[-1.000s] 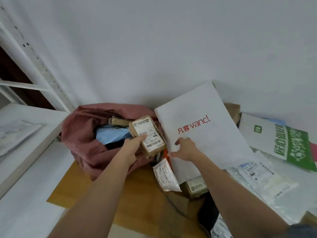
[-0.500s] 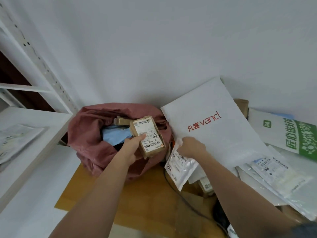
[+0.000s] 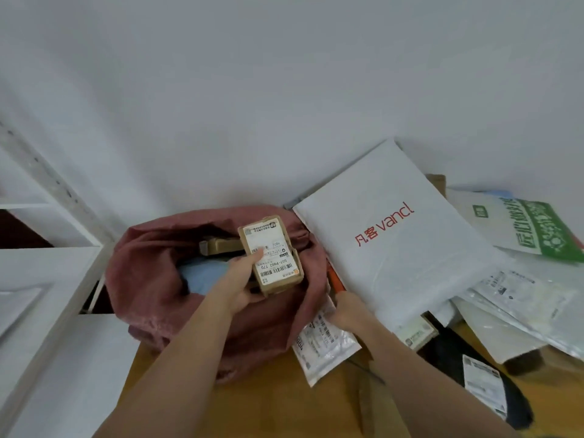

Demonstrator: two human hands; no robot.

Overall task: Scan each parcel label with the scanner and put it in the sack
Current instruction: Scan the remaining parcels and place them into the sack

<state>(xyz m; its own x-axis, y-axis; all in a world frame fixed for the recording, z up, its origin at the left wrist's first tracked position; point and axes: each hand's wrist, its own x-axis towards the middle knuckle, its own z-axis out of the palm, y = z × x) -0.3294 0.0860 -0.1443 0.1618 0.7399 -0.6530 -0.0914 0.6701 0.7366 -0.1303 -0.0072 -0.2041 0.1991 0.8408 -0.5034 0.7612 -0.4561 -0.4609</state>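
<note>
A: White wall behind, wooden table [image 3: 177, 384] below, head view only. Pink sack [image 3: 151, 279] sitting open at the back left of the table.

B: Hands?

A: Left hand [image 3: 241, 284] gripping a small brown parcel [image 3: 273, 254], thumb on the label, label facing up, held right over the sack mouth. No real shift there in the last second. Right hand [image 3: 347, 311] is what's changing: it was pressing on the big white Vancl mailer [image 3: 395, 248], now it's dropping to the gap between sack and mailer, fingers curling around something orange [image 3: 335, 281]. Cannot tell if it's actually gripped.

B: Scanner?

A: Probably, judging by the task, but mostly hidden. Meaning the parcel is waiting for its scan, not going in yet.

B: Anything around?

A: Clear labelled pouch [image 3: 322, 346] lying touching the right hand, now lower on the table than half a second ago. Green-printed bag [image 3: 537, 229] and more pouches piled right. White shelf [image 3: 47, 267] left. Blue item and another brown box already inside the sack.

B: Obstacles?

A: Mailer and pouch crowding the orange thing; pulling it out looks tight.
</note>
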